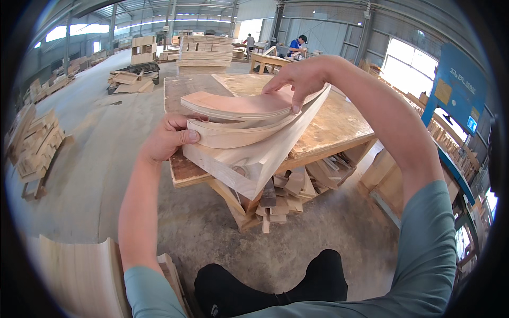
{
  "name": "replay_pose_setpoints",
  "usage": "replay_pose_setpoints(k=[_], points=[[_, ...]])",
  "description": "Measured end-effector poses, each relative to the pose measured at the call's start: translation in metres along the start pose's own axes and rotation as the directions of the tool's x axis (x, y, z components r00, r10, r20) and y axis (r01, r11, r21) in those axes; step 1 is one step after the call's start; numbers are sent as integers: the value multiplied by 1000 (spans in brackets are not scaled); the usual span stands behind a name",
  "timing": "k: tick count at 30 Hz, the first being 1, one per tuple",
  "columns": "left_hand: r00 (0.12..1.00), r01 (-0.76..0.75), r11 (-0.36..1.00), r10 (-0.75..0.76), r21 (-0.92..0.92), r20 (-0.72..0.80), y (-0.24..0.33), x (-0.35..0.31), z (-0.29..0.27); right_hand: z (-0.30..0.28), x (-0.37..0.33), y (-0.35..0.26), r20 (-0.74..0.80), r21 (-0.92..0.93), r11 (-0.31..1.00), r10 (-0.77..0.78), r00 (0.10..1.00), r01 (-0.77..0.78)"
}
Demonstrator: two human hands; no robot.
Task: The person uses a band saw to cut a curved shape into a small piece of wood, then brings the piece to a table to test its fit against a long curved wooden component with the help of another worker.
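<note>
My left hand is closed on the left end of a curved wooden piece, its thumb lying on the near face. Just above that piece is a second curved wooden piece with a pinkish upper side and a layered-looking edge. My right hand reaches over from the right and grips the right end of this upper piece, thumb in front. Whether its fingers also touch the lower piece is hidden. Under both, a wide, pale curved wooden panel rests at the table's near corner.
The worn wooden table has offcuts piled beneath it. Stacked wood stands at left, with more stacks behind. Pale curved panels lie beside my left arm. A blue machine stands right; a person works far back.
</note>
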State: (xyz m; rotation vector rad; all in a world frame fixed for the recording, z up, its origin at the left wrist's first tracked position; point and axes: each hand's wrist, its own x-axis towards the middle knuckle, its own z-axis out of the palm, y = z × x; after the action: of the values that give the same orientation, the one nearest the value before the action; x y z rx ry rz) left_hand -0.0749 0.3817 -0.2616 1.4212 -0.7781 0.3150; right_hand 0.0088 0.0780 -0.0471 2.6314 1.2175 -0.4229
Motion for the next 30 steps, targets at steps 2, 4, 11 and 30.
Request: replay_pose_setpoints(k=[2,4,11,30], points=[[997,69,997,-68,-35,22,2,3,3,1,-4,0,17,-9,1000,3,1000,-3],[993,111,994,-111,-15,32,3,4,3,2,-6,2,5,-44,999,-32,999,32],[995,101,993,-100,57,-20,11,-1,11,3,6,13,-31,-124,988,-102,994,97],[1000,-3,999,2,48,22,2,-1,-2,3,-1,9,-26,-25,997,-71,997,70]])
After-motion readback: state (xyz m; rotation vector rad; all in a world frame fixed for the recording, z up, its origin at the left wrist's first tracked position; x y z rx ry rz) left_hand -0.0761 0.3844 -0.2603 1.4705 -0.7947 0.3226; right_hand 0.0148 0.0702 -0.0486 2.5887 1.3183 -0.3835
